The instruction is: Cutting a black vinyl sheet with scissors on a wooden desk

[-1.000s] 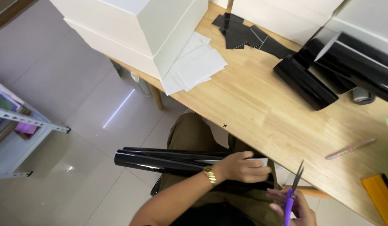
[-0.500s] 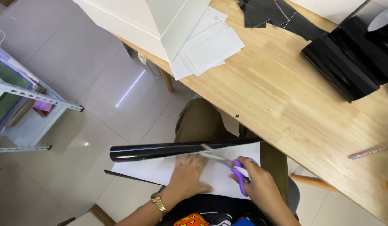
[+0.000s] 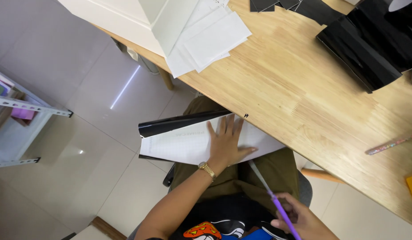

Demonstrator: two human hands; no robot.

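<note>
Scissors sit closed-looking in my right hand, fingers wrapped round the purple handles low in the frame, the pale blades pointing up toward the sheet but not yet touching its edge as far as I can tell. My left hand lies flat and open, fingers spread, pressing the white backing of the film sheet down on my lap; it grips nothing, it only pins. The sheet is partly unrolled: its glossy black roll curls along the far edge, just under the lip of the wooden table, and a thin black edge shows beneath the near left corner.

To cut well, I judge the pinning hand should hold close beside the cutting line, with the thumb kept clear of the blade path, since the tips aim near it. The sheet has no firm support under it, so I would keep it taut between palm and roll, or it may buckle and the cut wander. Faint grid lines on the backing could serve as a guide.

Farther out, a stack of white paper sheets lies by a white box, black film rolls rest at the table's far right, and a pencil lies near the right edge.
</note>
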